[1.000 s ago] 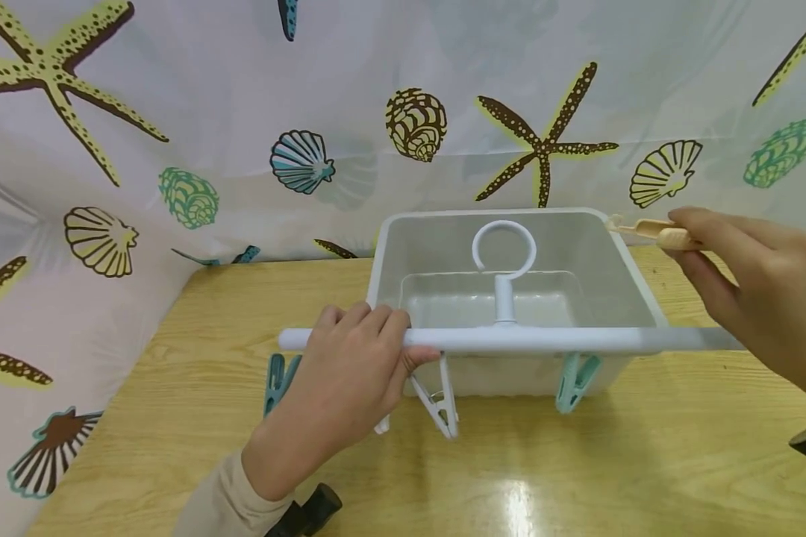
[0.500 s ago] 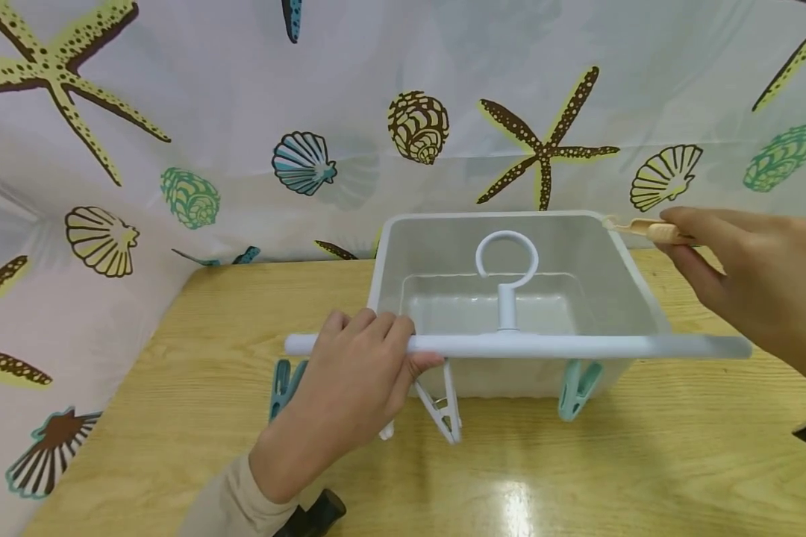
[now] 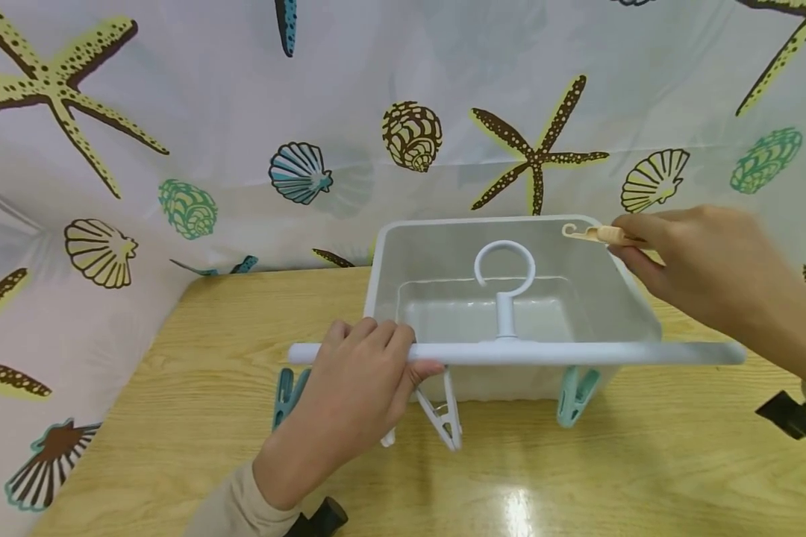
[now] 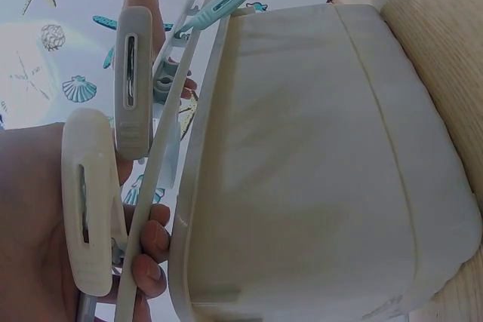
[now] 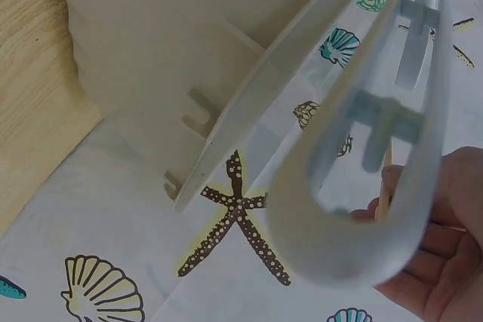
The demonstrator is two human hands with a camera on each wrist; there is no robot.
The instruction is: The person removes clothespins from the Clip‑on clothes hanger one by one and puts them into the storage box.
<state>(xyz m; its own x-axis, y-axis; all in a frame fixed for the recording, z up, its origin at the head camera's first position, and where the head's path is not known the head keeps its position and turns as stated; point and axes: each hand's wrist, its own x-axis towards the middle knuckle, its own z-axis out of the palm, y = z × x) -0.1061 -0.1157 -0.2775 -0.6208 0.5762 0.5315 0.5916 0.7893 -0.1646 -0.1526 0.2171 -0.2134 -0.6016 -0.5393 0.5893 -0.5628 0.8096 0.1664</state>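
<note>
My left hand point(image 3: 363, 380) grips the left part of a white plastic clip hanger's bar point(image 3: 578, 353), held level over the front of a pale tub point(image 3: 504, 384). The hanger's round hook point(image 3: 504, 245) stands upright from the bar. From its underside hang a blue peg point(image 3: 284, 395), a white peg point(image 3: 447, 418) and a mint peg point(image 3: 575, 397). My right hand point(image 3: 705, 257) pinches a beige clothes peg point(image 3: 610, 236) with a small hooked end, above the tub's back right corner. In the right wrist view the hanger's end hides much of that peg.
The tub stands on a wooden table point(image 3: 228, 358) close to a shell-and-starfish curtain point(image 3: 349, 89). Parts of the black wrist mounts point(image 3: 325, 514) show at both sleeves.
My right hand has moved left with the beige peg, from beyond the tub's right rim to over its back right corner. My left hand and the hanger have hardly moved.
</note>
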